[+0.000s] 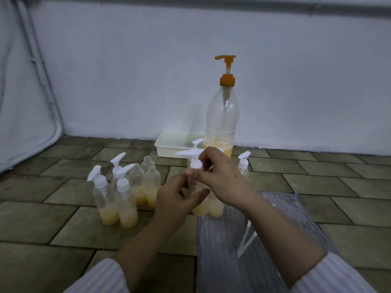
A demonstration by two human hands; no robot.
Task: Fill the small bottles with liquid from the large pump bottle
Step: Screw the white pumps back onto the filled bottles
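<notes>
Large clear plastic pump bottle (pixel 222 115) with orange pump head, upright at centre right of the frame against the pale wall, holding a shallow layer of yellow liquid at its base. White rectangular plastic tray (pixel 167 148), just left of the large bottle's foot. Small clear plastic bottle with white pump cap (pixel 197 205), centre of frame, part-filled with yellow liquid; left hand (pixel 175 197) curled around its body, right hand (pixel 220 174) pinching the white cap collar between thumb and fingers. A second part-filled small bottle (pixel 215 205) touching it on the right, largely hidden behind the right hand. Cluster of five small bottles (pixel 127 193), left of centre: three capped with white pumps, two open-necked, all holding a little yellow liquid; one more open neck behind them, contents not discernible. One capped small bottle (pixel 243 166), right of the hands, seemingly without liquid. Grey striped cloth (pixel 222 240), lower right, on brown tiled floor (pixel 53 218). Striped sleeves at the bottom edge.
</notes>
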